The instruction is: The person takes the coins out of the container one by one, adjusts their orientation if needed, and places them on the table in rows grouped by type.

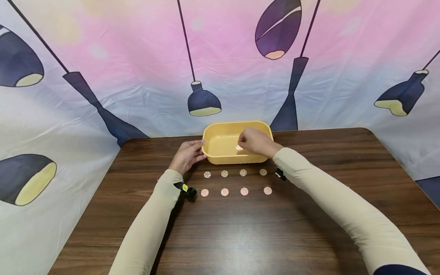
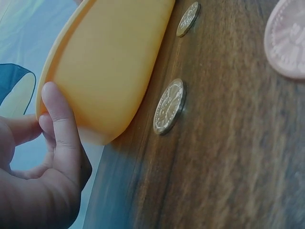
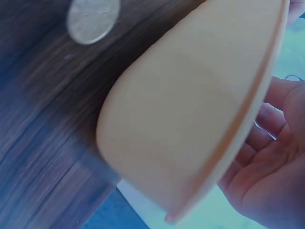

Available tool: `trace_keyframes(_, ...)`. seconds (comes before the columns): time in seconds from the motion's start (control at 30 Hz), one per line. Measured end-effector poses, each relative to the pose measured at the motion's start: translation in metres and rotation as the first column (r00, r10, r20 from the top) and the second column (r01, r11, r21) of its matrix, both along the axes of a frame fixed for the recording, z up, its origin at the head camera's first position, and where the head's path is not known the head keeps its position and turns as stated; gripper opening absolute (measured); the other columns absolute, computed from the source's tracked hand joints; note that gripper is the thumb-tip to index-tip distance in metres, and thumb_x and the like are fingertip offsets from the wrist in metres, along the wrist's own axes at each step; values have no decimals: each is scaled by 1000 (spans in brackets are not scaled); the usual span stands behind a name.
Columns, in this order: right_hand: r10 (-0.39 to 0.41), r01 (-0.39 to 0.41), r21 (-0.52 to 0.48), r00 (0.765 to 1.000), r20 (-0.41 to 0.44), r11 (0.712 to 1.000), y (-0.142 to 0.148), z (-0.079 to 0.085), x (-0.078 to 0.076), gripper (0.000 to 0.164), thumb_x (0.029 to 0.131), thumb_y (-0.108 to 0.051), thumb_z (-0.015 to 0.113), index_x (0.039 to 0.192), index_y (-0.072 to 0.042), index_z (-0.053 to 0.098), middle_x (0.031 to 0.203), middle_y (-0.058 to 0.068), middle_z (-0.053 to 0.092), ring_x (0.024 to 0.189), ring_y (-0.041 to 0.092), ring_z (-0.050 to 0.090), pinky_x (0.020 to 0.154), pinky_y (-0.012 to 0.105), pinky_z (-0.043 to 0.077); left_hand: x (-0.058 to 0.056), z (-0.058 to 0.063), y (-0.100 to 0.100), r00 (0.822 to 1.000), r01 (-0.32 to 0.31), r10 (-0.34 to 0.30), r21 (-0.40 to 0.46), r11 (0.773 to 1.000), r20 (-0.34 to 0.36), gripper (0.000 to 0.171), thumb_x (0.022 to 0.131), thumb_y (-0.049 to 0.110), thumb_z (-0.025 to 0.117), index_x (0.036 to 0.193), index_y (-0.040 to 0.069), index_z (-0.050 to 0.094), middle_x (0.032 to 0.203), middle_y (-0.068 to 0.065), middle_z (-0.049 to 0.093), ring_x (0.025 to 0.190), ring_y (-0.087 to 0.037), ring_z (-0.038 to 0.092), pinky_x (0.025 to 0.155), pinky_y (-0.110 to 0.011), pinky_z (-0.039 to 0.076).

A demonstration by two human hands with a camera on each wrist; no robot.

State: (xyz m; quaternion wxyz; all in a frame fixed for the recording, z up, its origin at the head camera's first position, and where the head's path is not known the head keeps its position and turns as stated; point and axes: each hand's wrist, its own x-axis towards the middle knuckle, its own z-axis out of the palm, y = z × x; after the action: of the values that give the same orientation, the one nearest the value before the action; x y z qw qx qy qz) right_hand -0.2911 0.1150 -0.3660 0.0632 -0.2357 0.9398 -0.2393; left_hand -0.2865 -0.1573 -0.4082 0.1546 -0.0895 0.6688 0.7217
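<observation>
A yellow rectangular tub (image 1: 227, 159) stands at the table's back edge. My left hand (image 1: 187, 156) grips its left end, thumb and fingers on either side of the rim in the left wrist view. Over the tub's right part, my right hand (image 1: 256, 141) has curled fingers, with a pale, shiny coin (image 1: 239, 148) at the fingertips. In the right wrist view the tub's wall hides those fingertips. In front of the tub lie two rows of coins: gold-toned ones nearer it, such as one gold coin (image 2: 169, 107), and pinkish copper ones, such as one copper coin (image 1: 225, 192).
The dark wood-grain table (image 1: 227, 236) ends just behind the tub, where a printed cloth (image 1: 154, 103) with lamp pictures hangs. A small black wrist camera (image 1: 190, 193) sits on the left forearm close to the leftmost copper coin.
</observation>
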Motion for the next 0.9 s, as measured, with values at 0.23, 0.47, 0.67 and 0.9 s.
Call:
trace_keyframes(0.23, 5, -8, -78, 999, -37, 997, 20, 6, 14, 16, 102, -7, 65, 100, -2, 80, 99, 10, 78, 76, 18, 61, 72, 34, 52, 0, 0, -1, 1000, -10, 10, -5, 1000, -9, 43, 111, 23, 57, 144, -6, 53, 88, -4, 56, 73, -9, 60, 67, -17, 60)
trace_keyframes(0.47, -70, 62, -170, 997, -43, 983, 41, 3, 28, 16, 104, -7, 64, 103, -5, 80, 101, 8, 79, 74, 16, 65, 62, 27, 49, 0, 0, 1, 1000, -13, 13, -3, 1000, -3, 42, 111, 22, 57, 143, -6, 54, 86, -3, 56, 72, -9, 60, 66, -17, 60)
trace_keyframes(0.67, -129, 116, -267, 991, -30, 957, 61, 4, 35, 15, 106, -9, 64, 105, -5, 78, 99, 8, 80, 72, 21, 72, 58, 24, 53, -1, -1, 1, 1000, -15, 15, -3, 1000, 3, 43, 111, 23, 57, 143, -6, 53, 87, -4, 56, 72, -9, 60, 66, -17, 60)
trace_keyframes(0.9, -163, 151, -311, 987, -15, 938, 81, 7, 46, 15, 106, -11, 66, 109, -3, 77, 92, 13, 77, 68, 22, 69, 60, 24, 58, 0, -1, -1, 1000, -10, 10, -4, 1000, 0, 45, 111, 24, 59, 143, -5, 53, 87, -4, 57, 73, -10, 61, 66, -18, 61)
